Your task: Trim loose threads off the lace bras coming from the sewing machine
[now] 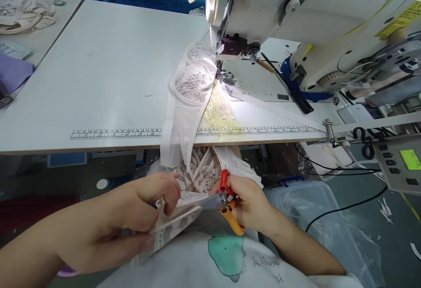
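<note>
My left hand (128,204), at the lower left, has its fingers closed on the edge of a white lace bra (179,222) that lies over my lap. Scissors (232,221) with one red and one orange handle are in my right hand (255,200). Their blades point left toward the lace edge, blurred, so I cannot tell whether they touch it. On the table, another white bra (190,81) lies by the needle of the sewing machine (263,7), its strip hanging over the front edge. More patterned lace (207,169) is bunched below that edge.
A printed ruler (115,134) runs along the table front. Yellowish clear film (220,112) lies beside the needle plate. Tweezers (286,81) rest behind it. A control panel (399,160) juts out at right, above a clear plastic bin (309,209). Lace pieces (24,16) lie far left.
</note>
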The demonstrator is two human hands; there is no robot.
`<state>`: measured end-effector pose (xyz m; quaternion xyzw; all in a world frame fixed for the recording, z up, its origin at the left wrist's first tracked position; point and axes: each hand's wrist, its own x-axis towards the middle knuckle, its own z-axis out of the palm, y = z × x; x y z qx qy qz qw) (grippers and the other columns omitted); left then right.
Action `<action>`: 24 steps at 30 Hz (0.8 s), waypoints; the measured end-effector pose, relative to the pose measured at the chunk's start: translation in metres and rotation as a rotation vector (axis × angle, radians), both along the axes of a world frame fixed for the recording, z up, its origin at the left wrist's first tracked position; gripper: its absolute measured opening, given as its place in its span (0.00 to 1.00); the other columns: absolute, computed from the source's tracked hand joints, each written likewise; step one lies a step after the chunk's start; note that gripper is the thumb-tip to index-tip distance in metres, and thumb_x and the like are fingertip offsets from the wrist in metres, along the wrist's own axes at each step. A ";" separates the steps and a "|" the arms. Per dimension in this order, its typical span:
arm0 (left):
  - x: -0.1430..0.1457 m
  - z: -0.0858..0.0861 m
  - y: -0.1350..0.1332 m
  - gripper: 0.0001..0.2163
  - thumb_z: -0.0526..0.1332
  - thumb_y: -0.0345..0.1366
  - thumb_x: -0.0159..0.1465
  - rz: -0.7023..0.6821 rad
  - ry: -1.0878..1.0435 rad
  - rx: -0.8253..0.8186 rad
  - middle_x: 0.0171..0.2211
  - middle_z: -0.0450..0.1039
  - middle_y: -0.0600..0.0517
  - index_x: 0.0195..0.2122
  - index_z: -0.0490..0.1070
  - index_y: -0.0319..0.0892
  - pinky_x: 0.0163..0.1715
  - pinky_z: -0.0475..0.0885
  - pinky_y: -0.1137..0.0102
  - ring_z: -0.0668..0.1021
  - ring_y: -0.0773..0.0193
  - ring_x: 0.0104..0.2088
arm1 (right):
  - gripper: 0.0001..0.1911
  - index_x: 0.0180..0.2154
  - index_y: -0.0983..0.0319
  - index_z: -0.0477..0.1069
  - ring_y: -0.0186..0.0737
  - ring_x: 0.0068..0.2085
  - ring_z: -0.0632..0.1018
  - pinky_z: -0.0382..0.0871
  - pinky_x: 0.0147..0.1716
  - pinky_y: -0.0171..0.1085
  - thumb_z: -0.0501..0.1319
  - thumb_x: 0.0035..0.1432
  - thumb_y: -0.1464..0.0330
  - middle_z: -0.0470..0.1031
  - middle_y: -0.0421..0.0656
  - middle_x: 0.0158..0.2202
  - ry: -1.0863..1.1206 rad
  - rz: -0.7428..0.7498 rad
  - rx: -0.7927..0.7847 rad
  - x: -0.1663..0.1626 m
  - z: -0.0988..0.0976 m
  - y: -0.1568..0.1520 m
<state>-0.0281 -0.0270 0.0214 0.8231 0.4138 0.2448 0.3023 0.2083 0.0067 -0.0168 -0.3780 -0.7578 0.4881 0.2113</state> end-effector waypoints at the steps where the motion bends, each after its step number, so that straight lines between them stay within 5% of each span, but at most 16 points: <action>1: -0.004 0.000 0.003 0.20 0.45 0.35 0.62 -0.025 -0.108 -0.087 0.25 0.66 0.53 0.12 0.55 0.42 0.34 0.70 0.70 0.70 0.67 0.28 | 0.09 0.29 0.60 0.65 0.35 0.28 0.74 0.65 0.25 0.31 0.55 0.43 0.77 0.74 0.40 0.29 0.004 -0.004 0.007 0.001 0.000 0.000; 4: -0.010 0.004 0.013 0.19 0.53 0.38 0.61 0.075 -0.271 -0.270 0.30 0.68 0.52 0.13 0.58 0.40 0.27 0.68 0.76 0.71 0.67 0.31 | 0.11 0.29 0.60 0.64 0.35 0.28 0.74 0.65 0.25 0.31 0.54 0.40 0.78 0.74 0.39 0.27 0.030 -0.034 0.046 0.003 -0.003 -0.001; 11: -0.018 0.012 0.030 0.09 0.61 0.39 0.54 0.302 -0.087 -0.475 0.24 0.73 0.54 0.20 0.70 0.42 0.19 0.64 0.79 0.71 0.70 0.21 | 0.09 0.23 0.59 0.57 0.35 0.27 0.72 0.63 0.24 0.31 0.55 0.44 0.77 0.71 0.38 0.24 0.088 -0.104 0.041 0.005 -0.004 -0.002; 19: -0.020 0.008 0.025 0.09 0.62 0.41 0.54 0.411 0.018 -0.421 0.27 0.74 0.57 0.35 0.73 0.45 0.23 0.66 0.81 0.73 0.69 0.25 | 0.05 0.26 0.61 0.64 0.32 0.24 0.68 0.61 0.21 0.29 0.58 0.47 0.75 0.70 0.37 0.23 0.005 -0.160 0.012 0.009 -0.010 -0.004; 24: -0.011 0.017 0.029 0.04 0.57 0.36 0.58 0.376 0.058 -0.490 0.27 0.69 0.55 0.28 0.68 0.43 0.26 0.65 0.78 0.70 0.68 0.28 | 0.06 0.28 0.61 0.66 0.31 0.23 0.68 0.61 0.21 0.28 0.57 0.46 0.77 0.70 0.37 0.24 0.097 -0.166 0.010 0.010 -0.009 -0.007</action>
